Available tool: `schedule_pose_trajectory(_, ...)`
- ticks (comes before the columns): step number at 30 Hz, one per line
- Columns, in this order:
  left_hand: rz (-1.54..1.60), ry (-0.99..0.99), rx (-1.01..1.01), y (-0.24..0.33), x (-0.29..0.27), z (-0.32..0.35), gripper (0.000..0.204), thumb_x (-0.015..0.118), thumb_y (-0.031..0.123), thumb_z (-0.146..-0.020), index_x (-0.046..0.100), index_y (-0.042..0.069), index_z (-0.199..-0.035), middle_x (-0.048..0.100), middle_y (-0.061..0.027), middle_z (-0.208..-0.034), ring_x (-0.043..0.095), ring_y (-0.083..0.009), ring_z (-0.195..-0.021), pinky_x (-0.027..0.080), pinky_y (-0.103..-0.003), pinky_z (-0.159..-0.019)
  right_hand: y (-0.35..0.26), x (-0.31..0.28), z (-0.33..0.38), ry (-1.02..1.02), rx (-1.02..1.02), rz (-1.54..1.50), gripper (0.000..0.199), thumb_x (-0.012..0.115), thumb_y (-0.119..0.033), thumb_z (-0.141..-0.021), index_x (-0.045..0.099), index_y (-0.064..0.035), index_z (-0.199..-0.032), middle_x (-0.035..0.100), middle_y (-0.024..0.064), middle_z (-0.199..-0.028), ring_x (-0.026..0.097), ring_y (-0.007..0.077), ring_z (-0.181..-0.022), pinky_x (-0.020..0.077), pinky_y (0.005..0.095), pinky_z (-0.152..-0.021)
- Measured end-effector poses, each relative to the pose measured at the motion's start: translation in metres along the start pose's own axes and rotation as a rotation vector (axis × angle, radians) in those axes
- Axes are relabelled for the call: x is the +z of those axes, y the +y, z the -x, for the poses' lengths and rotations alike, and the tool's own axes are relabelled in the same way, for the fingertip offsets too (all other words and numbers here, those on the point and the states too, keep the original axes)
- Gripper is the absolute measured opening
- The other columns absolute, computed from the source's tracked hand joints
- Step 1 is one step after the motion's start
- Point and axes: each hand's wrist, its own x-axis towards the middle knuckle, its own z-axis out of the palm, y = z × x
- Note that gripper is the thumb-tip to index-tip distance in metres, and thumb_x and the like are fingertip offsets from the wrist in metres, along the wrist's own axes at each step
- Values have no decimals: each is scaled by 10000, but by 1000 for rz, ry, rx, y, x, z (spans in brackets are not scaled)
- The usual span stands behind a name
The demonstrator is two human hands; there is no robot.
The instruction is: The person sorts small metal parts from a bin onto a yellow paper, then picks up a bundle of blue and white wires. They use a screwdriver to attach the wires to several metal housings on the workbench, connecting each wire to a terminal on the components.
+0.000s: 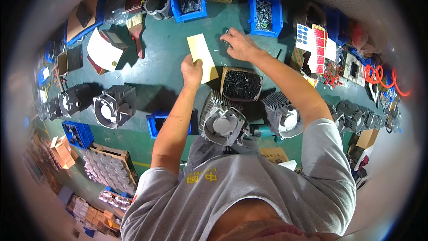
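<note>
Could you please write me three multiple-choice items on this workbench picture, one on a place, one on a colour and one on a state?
1. Where does the open cardboard box of black screws stand?
A. just behind the grey finned metal motor housing
B. on the floor
C. inside a blue bin

2. What colour is the flat rectangular card in the left hand?
A. red
B. pale yellow
C. black

3. What is the right hand doing?
A. gripping a drill
B. hanging off the bench
C. resting fingers-down on the green bench top near a blue plastic bin of silvery bolts

Answers: 1 A, the box sits on the bench directly beyond the housing. 2 B, the card is pale yellow against the green top. 3 C, its fingers press down on the bench just in front of that bin; whether they pinch anything small cannot be told.
</note>
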Motion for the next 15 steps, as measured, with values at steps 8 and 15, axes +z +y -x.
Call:
schedule_pose_trajectory(8, -209, 106, 111, 12, 29, -13, 151, 648, 24, -871, 667, -39, -1007, 720, -214, -936, 694, -335, -881, 538, -407, -785, 7, 7, 26, -75, -241, 27, 629, 815, -237, -791, 550, -105, -1345, 511, 125, -1275, 509, 344, -1264, 477, 438, -1062)
schedule_pose_trajectory(15, -200, 136, 189, 19, 39, -29, 115, 665, 38, -882, 672, -35, -971, 727, -152, -871, 674, -189, -792, 529, -366, -732, -3, 8, 23, 42, -35, -93, 519, 775, -277, -837, 569, -109, -1283, 528, 140, -1231, 567, 368, -1194, 499, 474, -1008)
